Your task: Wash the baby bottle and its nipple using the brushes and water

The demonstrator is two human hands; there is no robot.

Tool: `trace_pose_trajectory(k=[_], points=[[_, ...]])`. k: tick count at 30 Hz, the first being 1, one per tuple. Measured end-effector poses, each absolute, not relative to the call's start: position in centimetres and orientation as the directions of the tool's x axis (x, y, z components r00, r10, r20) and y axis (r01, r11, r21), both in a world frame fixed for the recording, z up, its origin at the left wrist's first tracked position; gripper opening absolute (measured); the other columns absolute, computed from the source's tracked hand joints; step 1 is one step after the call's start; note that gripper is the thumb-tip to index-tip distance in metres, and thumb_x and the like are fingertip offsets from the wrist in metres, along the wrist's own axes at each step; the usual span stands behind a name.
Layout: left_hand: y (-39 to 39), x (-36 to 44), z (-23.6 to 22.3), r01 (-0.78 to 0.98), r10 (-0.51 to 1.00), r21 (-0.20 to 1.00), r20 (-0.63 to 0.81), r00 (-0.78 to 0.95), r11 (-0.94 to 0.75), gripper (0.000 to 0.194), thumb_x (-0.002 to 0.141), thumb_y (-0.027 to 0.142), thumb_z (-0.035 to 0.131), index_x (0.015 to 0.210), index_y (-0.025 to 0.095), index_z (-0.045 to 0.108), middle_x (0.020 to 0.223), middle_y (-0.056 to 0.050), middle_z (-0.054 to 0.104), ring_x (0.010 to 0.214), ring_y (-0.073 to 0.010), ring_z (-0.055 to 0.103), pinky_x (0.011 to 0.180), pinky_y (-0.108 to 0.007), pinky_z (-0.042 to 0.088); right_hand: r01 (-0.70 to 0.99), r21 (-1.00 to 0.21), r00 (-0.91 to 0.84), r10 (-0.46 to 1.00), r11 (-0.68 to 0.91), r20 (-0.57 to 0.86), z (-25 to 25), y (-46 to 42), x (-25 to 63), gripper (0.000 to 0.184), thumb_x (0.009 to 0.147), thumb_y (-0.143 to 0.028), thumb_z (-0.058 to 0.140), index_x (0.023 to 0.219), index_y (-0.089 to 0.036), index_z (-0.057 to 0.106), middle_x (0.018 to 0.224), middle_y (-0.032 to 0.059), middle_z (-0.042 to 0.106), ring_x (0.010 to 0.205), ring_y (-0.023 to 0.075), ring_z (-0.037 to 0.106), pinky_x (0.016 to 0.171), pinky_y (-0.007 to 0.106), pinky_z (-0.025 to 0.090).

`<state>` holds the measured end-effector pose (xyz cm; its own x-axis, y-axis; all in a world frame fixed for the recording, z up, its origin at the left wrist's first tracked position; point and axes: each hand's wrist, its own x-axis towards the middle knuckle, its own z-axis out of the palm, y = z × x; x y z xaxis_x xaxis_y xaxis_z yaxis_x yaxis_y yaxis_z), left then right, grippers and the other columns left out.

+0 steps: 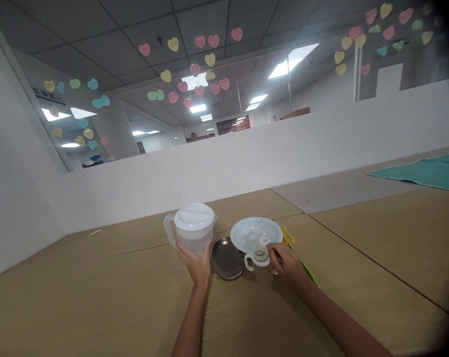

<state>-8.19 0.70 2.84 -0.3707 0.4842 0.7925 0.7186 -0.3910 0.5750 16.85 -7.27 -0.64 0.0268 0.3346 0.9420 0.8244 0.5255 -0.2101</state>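
Note:
My left hand (195, 265) is wrapped around the lower body of a translucent white plastic pitcher (195, 241). Its white lid is on, and its handle points left. My right hand (286, 260) is closed, its fingertips pinched at the edge of a small white lid (263, 240) with a knob. Just below that lid is a small clear pot (260, 256) with a white rim and handle, its round mouth uncovered. Behind the pot lies a pale bowl (243, 229) with something clear inside, hard to make out. Between pitcher and pot rests a round dark metal tray (227, 258).
A yellow and green object (289, 238) lies right of the bowl, partly behind my right hand. A teal cloth (425, 171) is spread at the far right of the wooden table (116, 302). A white wall with a window (217, 173) closes off the back.

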Motion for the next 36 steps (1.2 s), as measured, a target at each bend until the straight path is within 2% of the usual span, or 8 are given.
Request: trace_pose_trajectory(k=[8, 14, 18, 23, 27, 30, 33, 36], points=[[0.9, -8.3, 3.1, 0.710, 0.461, 0.592, 0.788, -0.408, -0.383, 0.102, 0.065, 0.048, 0.070, 0.140, 0.019, 0.007, 0.143, -0.018, 0.026, 0.131, -0.0372, 0.027, 0.107, -0.050, 0.028, 0.862, -0.242, 0.103, 0.314, 0.444, 0.944, -1.2, -6.9, 18.1, 0.016, 0.086, -0.019, 0.044, 0.088, -0.016, 0.059, 0.076, 0.0040, 0.066, 0.068, 0.0121, 0.060, 0.066, 0.022, 0.044], [1.8, -8.9, 3.2, 0.615, 0.464, 0.676, 0.732, -0.499, -0.406, 0.103, 0.062, 0.047, 0.073, 0.139, 0.022, 0.010, 0.144, -0.016, 0.025, 0.131, -0.0394, 0.025, 0.107, -0.054, 0.026, 0.852, -0.515, 0.457, 0.618, -0.097, 0.640, 0.4, -6.3, 19.7, 0.030, 0.088, -0.026, 0.036, 0.081, -0.014, 0.063, 0.072, 0.0074, 0.066, 0.062, 0.0150, 0.059, 0.056, 0.024, 0.037], [2.5, -9.6, 3.0, 0.559, 0.516, 0.744, 0.663, -0.543, -0.367, 0.103, 0.062, 0.052, 0.070, 0.139, 0.020, 0.011, 0.144, -0.017, 0.024, 0.131, -0.0402, 0.024, 0.106, -0.056, 0.026, 0.836, -0.420, 0.513, 0.777, -0.354, 0.365, 1.3, -6.2, 20.1, 0.031, 0.085, -0.025, 0.036, 0.080, -0.013, 0.065, 0.078, 0.0126, 0.067, 0.068, 0.0191, 0.062, 0.057, 0.026, 0.037], [1.9, -9.7, 3.3, 0.654, 0.469, 0.675, 0.725, -0.504, -0.341, 0.106, 0.062, 0.053, 0.070, 0.140, 0.015, 0.009, 0.143, -0.024, 0.023, 0.129, -0.0429, 0.025, 0.100, -0.062, 0.026, 0.867, -0.310, 0.461, 0.865, -0.390, 0.200, 0.8, -6.6, 20.0, 0.026, 0.079, -0.025, 0.044, 0.085, -0.014, 0.066, 0.089, 0.0139, 0.065, 0.084, 0.0244, 0.061, 0.065, 0.030, 0.042], [0.1, -8.6, 4.4, 0.842, 0.209, 0.309, 0.948, -0.239, -0.443, 0.096, 0.064, 0.047, 0.070, 0.137, 0.009, 0.020, 0.142, -0.026, 0.023, 0.132, -0.0406, 0.020, 0.103, -0.062, 0.017, 0.927, -0.218, 0.352, 0.912, -0.307, 0.212, -0.7, -6.4, 20.0, 0.030, 0.071, -0.010, 0.050, 0.098, -0.013, 0.063, 0.105, 0.0160, 0.057, 0.096, 0.0253, 0.056, 0.070, 0.030, 0.043], [-0.5, -5.9, 5.5, 0.687, 0.321, 0.150, 0.938, 0.128, -0.712, 0.035, 0.081, 0.031, 0.053, 0.113, 0.018, 0.052, 0.112, -0.012, 0.059, 0.110, -0.0250, 0.051, 0.097, -0.043, 0.036, 0.930, -0.210, 0.352, 0.898, -0.302, 0.265, -2.0, -5.7, 20.3, 0.038, 0.069, 0.000, 0.044, 0.102, -0.013, 0.060, 0.107, 0.0164, 0.054, 0.096, 0.0234, 0.056, 0.068, 0.028, 0.043], [0.3, -2.0, 6.4, 0.549, 0.589, 0.296, 0.638, 0.496, -0.782, 0.022, 0.085, 0.028, 0.042, 0.095, 0.022, 0.062, 0.091, -0.006, 0.065, 0.088, -0.0187, 0.059, 0.084, -0.033, 0.044, 0.908, -0.258, 0.413, 0.814, -0.331, 0.409, -3.6, -4.6, 20.9, 0.037, 0.068, 0.002, 0.041, 0.095, -0.014, 0.059, 0.099, 0.0146, 0.056, 0.087, 0.0210, 0.057, 0.062, 0.026, 0.042], [1.9, 1.2, 6.5, 0.550, 0.654, 0.355, 0.414, 0.633, -0.756, 0.026, 0.084, 0.027, 0.041, 0.087, 0.019, 0.065, 0.094, -0.008, 0.066, 0.093, -0.0195, 0.057, 0.088, -0.031, 0.041, 0.901, -0.310, 0.434, 0.663, -0.304, 0.610, -4.9, -3.5, 21.7, 0.034, 0.068, 0.001, 0.037, 0.086, -0.018, 0.059, 0.085, 0.0129, 0.058, 0.071, 0.0198, 0.057, 0.053, 0.026, 0.039]])
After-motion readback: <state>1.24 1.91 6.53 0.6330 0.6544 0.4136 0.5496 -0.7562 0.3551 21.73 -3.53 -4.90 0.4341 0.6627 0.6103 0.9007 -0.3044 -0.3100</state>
